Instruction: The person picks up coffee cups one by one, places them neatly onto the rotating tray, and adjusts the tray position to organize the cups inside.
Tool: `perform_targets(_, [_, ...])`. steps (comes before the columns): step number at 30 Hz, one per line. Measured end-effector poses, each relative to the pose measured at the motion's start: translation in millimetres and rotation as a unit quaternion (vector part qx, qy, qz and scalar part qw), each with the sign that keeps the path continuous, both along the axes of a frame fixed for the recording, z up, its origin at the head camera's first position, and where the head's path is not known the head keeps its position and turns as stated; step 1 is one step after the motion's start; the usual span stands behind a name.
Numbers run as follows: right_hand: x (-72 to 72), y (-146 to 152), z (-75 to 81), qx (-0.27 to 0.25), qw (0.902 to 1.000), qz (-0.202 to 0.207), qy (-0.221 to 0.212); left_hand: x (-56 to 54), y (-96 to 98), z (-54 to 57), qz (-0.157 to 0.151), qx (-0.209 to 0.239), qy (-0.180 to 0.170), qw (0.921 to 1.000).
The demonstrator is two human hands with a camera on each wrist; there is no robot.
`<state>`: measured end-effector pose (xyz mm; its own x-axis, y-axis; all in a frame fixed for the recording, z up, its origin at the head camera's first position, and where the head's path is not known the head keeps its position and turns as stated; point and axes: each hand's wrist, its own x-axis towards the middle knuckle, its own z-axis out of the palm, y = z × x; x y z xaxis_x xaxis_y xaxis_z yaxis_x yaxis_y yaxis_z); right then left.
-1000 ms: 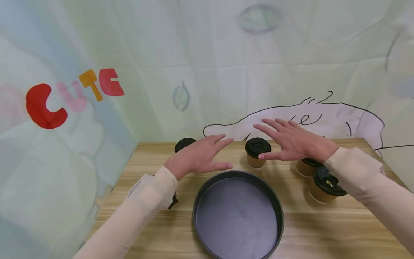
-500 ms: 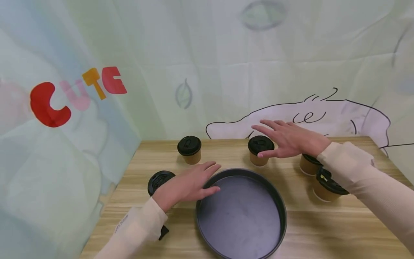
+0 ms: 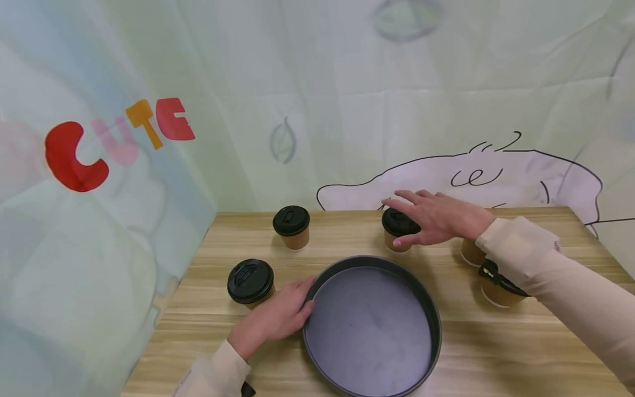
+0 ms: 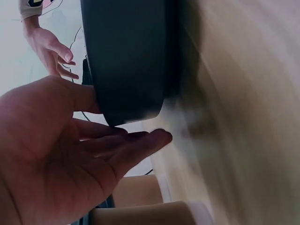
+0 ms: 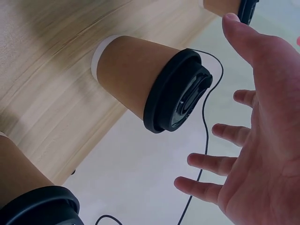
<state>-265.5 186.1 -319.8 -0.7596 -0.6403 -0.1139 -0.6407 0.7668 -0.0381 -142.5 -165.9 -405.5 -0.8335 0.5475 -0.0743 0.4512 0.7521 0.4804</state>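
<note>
A round dark grey baking pan (image 3: pixel 372 331) lies on the wooden table. My left hand (image 3: pixel 278 314) is at its left rim, the thumb reaching over the edge. In the left wrist view, the left fingers (image 4: pixel 136 152) stretch along the outside of the pan wall (image 4: pixel 126 61), fairly straight and not closed round it. My right hand (image 3: pixel 436 218) hovers with spread fingers beside a brown paper coffee cup with a black lid (image 3: pixel 397 237), hiding part of it in the head view. In the right wrist view, a gap separates that hand (image 5: pixel 262 136) from the cup (image 5: pixel 136 75).
Two more lidded coffee cups stand on the left, one farther back (image 3: pixel 292 227) and one nearer (image 3: pixel 251 282) beside the left hand. On the right, two others (image 3: pixel 472 252) (image 3: pixel 501 286) are partly behind the right forearm. A printed curtain (image 3: pixel 297 110) hangs behind the table.
My left hand has come down and nearer to the pan's left rim, uncovering the left cups. My right hand has dropped slightly toward the back cup. The pan and cups stay put.
</note>
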Motion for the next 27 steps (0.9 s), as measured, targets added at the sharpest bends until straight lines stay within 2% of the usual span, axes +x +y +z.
perform_targets(5, [-5.0, -1, -3.8, -0.003, 0.9999, -0.006, -0.010, 1.5, -5.7, -15.4, -0.005, 0.058, 0.019, 0.9981])
perform_targets(9, [-9.4, -2, -6.4, -0.002, 0.9996, -0.015, -0.022, -4.4, -14.6, -40.0, -0.016, 0.090, 0.056, 0.9942])
perform_targets(12, [-11.7, -2, -7.9, 0.000, 0.9992, -0.022, -0.033, -2.9, -15.8, -44.8, -0.001, 0.099, 0.057, 0.9935])
perform_targets(14, [-13.3, -3, -8.9, 0.001, 0.9988, -0.025, -0.041, 1.5, -13.5, -40.1, 0.017, 0.105, 0.042, 0.9934])
perform_targets(16, [-14.6, -3, -9.5, 0.003, 0.9983, -0.030, -0.049, 3.1, -13.3, -41.7, 0.025, 0.104, 0.041, 0.9934])
perform_targets(21, [-18.0, -4, -11.2, 0.008, 0.9968, -0.041, -0.068, 3.0, -13.7, -48.3, 0.019, 0.106, 0.073, 0.9916])
perform_targets(22, [-18.7, -4, -11.9, 0.006, 0.9966, -0.041, -0.071, 4.0, -12.9, -46.7, 0.022, 0.106, 0.074, 0.9914])
perform_targets(23, [-19.3, -5, -12.9, 0.006, 0.9964, -0.039, -0.074, 7.1, -10.5, -39.6, 0.029, 0.110, 0.065, 0.9914])
perform_targets(27, [-21.2, -7, -17.9, 0.004, 0.9959, -0.030, -0.085, 16.1, -3.9, -23.0, 0.058, 0.102, 0.031, 0.9927])
